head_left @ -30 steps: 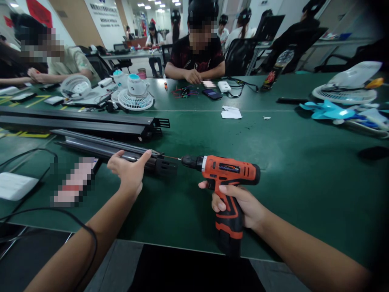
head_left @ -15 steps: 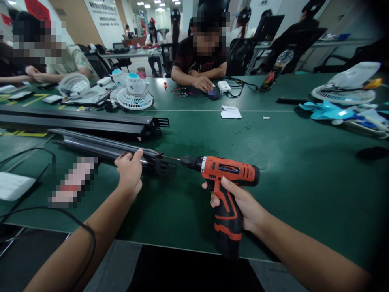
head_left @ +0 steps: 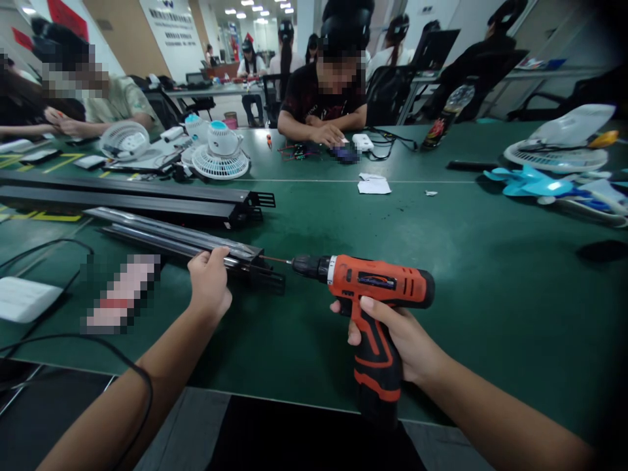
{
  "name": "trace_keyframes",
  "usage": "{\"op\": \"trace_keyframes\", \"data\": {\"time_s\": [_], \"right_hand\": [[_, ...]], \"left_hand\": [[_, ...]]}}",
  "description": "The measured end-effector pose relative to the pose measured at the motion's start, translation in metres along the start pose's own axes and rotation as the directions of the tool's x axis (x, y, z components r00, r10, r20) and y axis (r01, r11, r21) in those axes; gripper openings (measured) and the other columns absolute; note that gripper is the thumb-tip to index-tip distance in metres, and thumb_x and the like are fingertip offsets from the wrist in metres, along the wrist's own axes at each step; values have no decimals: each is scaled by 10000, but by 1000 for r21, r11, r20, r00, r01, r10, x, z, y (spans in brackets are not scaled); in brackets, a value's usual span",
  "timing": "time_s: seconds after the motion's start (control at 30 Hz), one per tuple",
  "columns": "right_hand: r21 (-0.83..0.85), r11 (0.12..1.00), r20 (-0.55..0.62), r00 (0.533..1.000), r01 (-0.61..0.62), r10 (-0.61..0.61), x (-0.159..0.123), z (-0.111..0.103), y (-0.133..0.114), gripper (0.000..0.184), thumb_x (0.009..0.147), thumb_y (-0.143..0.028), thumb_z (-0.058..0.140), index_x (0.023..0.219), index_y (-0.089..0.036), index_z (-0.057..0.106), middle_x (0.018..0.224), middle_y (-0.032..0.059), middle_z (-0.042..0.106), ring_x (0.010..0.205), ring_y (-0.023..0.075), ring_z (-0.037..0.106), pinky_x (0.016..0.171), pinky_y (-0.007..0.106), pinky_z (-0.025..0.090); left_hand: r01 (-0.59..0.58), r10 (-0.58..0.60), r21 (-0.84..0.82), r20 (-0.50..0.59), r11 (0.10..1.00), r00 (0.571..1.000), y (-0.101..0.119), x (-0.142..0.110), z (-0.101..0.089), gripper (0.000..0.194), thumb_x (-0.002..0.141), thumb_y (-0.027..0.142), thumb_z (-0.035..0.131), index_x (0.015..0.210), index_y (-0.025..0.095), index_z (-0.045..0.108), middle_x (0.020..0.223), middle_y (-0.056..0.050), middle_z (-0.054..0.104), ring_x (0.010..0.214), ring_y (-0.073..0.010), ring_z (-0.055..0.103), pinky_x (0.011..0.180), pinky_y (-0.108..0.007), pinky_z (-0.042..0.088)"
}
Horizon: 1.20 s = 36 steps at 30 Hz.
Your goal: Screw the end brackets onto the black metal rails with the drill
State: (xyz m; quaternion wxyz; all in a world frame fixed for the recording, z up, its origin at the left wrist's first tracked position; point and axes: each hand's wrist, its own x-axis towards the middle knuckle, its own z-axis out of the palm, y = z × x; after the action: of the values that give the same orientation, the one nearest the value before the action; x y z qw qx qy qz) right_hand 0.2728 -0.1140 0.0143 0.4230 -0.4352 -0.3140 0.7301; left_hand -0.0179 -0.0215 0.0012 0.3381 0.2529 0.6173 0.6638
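Observation:
My right hand [head_left: 392, 327] is wrapped round the grip of an orange and black cordless drill [head_left: 377, 281], forefinger by the trigger. The drill points left, and its long thin bit [head_left: 275, 259] reaches the near end of a long black metal profile [head_left: 167, 235]. Around that profile, close to the same end, my left hand [head_left: 210, 278] is closed. Whether the bit's tip is inside the end piece or only against it, I cannot tell. Two more black profiles [head_left: 196, 204] lie just behind, slotted brackets at their right ends.
White fan parts [head_left: 220, 157] stand at the back left, and light blue fan blades [head_left: 530, 180] lie at the right. A folded paper [head_left: 373, 184] is ahead. Black cables and a white box [head_left: 27, 299] lie at the left. A co-worker [head_left: 324, 98] sits opposite, handling small electronics.
The drill has shifted slightly right and tilted a little, its rear end lower. The held profile has rolled somewhat in my left hand, its end bracket now turned differently.

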Motion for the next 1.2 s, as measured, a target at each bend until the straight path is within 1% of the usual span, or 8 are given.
{"op": "trace_keyframes", "data": {"time_s": [0.1,0.23,0.53,0.83,0.93,1.0,1.1,1.2], "right_hand": [[-50,999,-49,999,10,-12,-3,0,0,528,738,-591,882,998,-151,745,585,34,701,453,131,567,421,249,456],[-105,994,-104,994,12,-23,-4,1,2,463,741,-588,868,842,-169,701,561,42,686,434,129,550,415,259,443],[-118,993,-108,994,21,-33,-2,-2,1,408,826,-519,801,1005,-155,753,547,45,660,462,161,555,438,290,410],[-126,992,-129,991,25,-41,-2,1,0,459,785,-568,823,917,-133,759,541,46,643,466,151,547,440,276,408],[-98,995,-78,996,32,-40,-2,0,-1,449,802,-550,830,963,-137,763,557,35,647,486,145,545,445,264,410],[-62,998,0,1000,9,-9,-1,-3,-1,457,792,-530,854,1006,-134,771,578,28,650,508,139,539,453,255,417],[-1,999,138,989,-48,48,1,-8,0,510,761,-539,893,1034,-121,790,616,32,658,552,133,546,484,240,437],[43,995,230,970,-85,73,3,-11,4,519,765,-562,899,1044,-135,802,656,36,680,558,121,545,500,227,439]], "left_hand": [[101,-102,-65,-6,993,995,8,-6,3,205,734,170,711,666,203,520,603,52,445,608,-132,508,605,-230,478],[128,-126,-121,23,984,992,17,-12,6,172,783,97,640,686,197,540,632,33,495,610,-131,515,596,-223,471],[145,-140,-123,45,982,989,20,-15,7,231,849,67,616,681,199,530,691,1,545,700,-144,595,644,-209,511],[115,-108,-124,57,986,992,13,-12,6,246,836,93,647,672,204,503,664,27,506,663,-130,566,615,-199,484],[121,-117,-140,38,983,992,13,-9,6,260,822,82,648,667,204,480,638,44,481,597,-113,528,565,-191,449],[138,-134,-144,35,980,990,14,-7,6,236,820,76,646,690,200,493,654,41,509,581,-109,534,554,-193,449],[172,-166,-176,51,969,985,14,-2,4,186,819,61,636,738,191,532,703,20,568,614,-121,588,580,-204,490],[191,-176,-239,82,952,981,13,3,2,158,822,38,598,773,183,558,756,-3,613,692,-140,651,654,-224,552]]}}
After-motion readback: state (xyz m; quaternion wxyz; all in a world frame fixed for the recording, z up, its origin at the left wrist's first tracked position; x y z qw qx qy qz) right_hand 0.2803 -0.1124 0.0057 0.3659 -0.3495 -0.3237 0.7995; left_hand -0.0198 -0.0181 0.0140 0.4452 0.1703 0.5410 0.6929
